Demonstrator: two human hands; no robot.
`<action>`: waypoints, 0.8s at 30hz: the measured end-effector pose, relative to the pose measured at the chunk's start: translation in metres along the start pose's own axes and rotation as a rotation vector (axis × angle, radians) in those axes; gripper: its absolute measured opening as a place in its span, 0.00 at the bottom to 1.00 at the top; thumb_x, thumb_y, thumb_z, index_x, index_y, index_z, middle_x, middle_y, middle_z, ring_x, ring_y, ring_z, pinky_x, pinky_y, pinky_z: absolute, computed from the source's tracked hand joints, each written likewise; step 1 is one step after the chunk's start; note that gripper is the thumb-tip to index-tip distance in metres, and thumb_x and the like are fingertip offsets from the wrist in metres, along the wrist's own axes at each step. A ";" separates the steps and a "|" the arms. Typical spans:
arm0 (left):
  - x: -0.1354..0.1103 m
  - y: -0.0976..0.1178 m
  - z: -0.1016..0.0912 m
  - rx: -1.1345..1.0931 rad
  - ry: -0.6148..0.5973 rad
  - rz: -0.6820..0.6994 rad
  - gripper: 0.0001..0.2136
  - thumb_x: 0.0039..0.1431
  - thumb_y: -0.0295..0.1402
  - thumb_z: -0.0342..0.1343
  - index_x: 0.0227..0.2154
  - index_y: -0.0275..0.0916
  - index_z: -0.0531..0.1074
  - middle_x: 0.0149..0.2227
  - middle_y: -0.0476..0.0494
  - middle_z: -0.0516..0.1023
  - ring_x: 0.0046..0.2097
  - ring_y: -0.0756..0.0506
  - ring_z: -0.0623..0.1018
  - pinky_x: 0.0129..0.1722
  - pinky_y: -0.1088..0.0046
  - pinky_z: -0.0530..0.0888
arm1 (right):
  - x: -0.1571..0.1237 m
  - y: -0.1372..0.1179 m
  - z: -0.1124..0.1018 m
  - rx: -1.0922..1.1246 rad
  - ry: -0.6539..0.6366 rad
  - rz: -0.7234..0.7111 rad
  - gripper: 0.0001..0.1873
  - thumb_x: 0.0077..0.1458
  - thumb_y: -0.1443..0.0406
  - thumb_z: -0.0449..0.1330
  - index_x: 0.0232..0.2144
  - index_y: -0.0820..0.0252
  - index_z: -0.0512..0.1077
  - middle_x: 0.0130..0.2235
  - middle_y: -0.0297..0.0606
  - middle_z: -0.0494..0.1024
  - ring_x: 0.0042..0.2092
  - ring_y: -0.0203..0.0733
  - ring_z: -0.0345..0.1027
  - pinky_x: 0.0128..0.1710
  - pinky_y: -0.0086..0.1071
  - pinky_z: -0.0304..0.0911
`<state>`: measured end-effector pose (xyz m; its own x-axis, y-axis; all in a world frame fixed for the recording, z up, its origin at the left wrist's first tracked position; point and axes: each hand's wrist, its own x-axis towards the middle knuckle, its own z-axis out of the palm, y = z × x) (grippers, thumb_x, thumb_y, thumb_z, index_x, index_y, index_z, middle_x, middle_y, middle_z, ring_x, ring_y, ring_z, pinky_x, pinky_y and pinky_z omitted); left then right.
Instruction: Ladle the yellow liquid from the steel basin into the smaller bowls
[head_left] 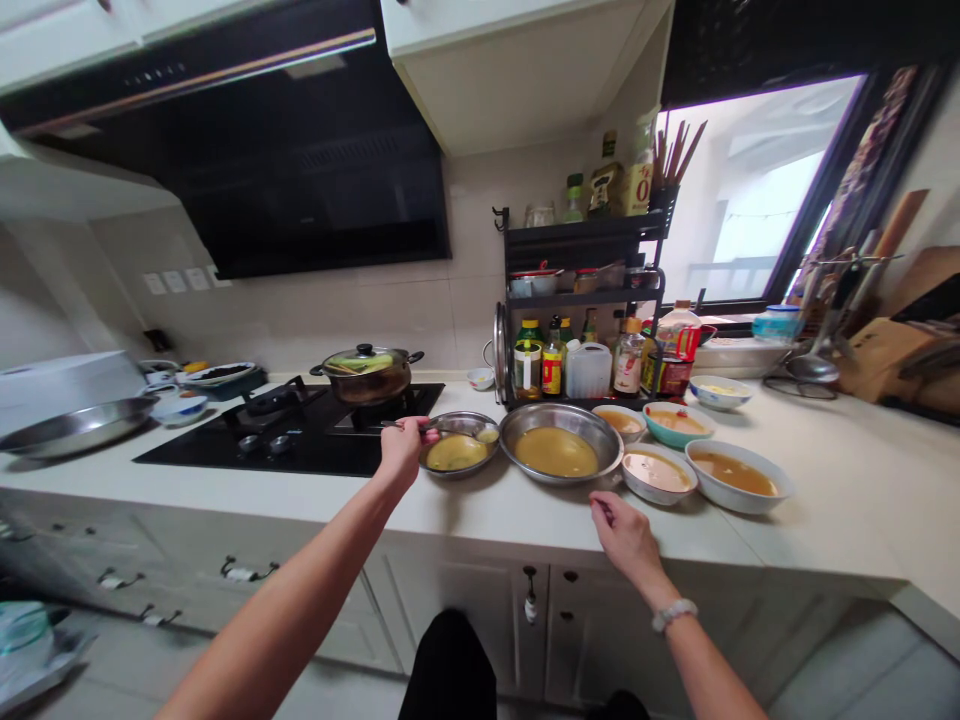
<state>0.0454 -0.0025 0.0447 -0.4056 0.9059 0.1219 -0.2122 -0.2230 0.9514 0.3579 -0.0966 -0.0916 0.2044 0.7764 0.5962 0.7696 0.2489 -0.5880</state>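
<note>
Spoon [488, 436] held by its handle in the closed left grip [407, 445], its head over the right side of the smaller steel bowl [459, 473]. The right grip [625, 535], fingers curled in, is near the larger steel bowl [607, 440]. Both bowls stand on the bench [517, 512], right of a lidded pot [367, 385].

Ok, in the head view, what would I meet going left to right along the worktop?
Wide metal pan → small blue-rimmed bowl → lidded pot → smaller metal basin → larger metal basin → bowl of pinkish liquid → large white bowl → ladle.
</note>
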 end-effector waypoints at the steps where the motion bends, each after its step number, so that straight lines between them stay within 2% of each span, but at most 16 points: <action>1: -0.001 0.001 0.003 -0.001 -0.008 0.001 0.08 0.47 0.22 0.46 0.22 0.30 0.71 0.16 0.44 0.72 0.19 0.50 0.74 0.24 0.74 0.72 | 0.000 0.000 0.000 0.002 0.002 0.002 0.17 0.54 0.59 0.48 0.34 0.62 0.73 0.31 0.44 0.79 0.31 0.43 0.72 0.33 0.34 0.66; 11: -0.019 0.004 0.026 -0.063 -0.057 -0.058 0.08 0.48 0.21 0.46 0.21 0.31 0.70 0.17 0.47 0.71 0.19 0.51 0.73 0.26 0.74 0.73 | 0.000 0.001 0.001 -0.002 -0.001 -0.001 0.16 0.54 0.60 0.48 0.34 0.61 0.73 0.31 0.42 0.79 0.31 0.43 0.73 0.33 0.34 0.66; 17: -0.024 -0.003 0.039 -0.026 -0.118 -0.012 0.08 0.48 0.22 0.46 0.20 0.32 0.70 0.17 0.46 0.72 0.19 0.50 0.73 0.26 0.72 0.73 | -0.001 0.000 0.000 -0.007 0.001 -0.004 0.16 0.54 0.60 0.48 0.34 0.60 0.73 0.31 0.42 0.79 0.32 0.43 0.73 0.33 0.33 0.66; 20: -0.031 -0.010 0.045 0.001 -0.217 0.054 0.08 0.49 0.24 0.47 0.20 0.34 0.70 0.18 0.46 0.73 0.20 0.48 0.74 0.25 0.71 0.73 | 0.000 -0.001 -0.001 0.000 0.003 -0.002 0.16 0.53 0.60 0.48 0.34 0.60 0.73 0.31 0.42 0.79 0.32 0.43 0.73 0.33 0.34 0.66; 24: -0.050 -0.016 0.044 0.146 -0.482 0.215 0.06 0.52 0.29 0.50 0.26 0.36 0.71 0.18 0.46 0.73 0.20 0.48 0.74 0.24 0.72 0.72 | 0.000 -0.001 -0.001 0.015 0.006 0.003 0.16 0.53 0.60 0.48 0.34 0.60 0.73 0.31 0.42 0.79 0.31 0.43 0.73 0.32 0.34 0.66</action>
<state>0.1088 -0.0287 0.0357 0.0340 0.9155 0.4009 -0.0299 -0.4000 0.9160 0.3574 -0.0973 -0.0909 0.2108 0.7737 0.5974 0.7600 0.2546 -0.5979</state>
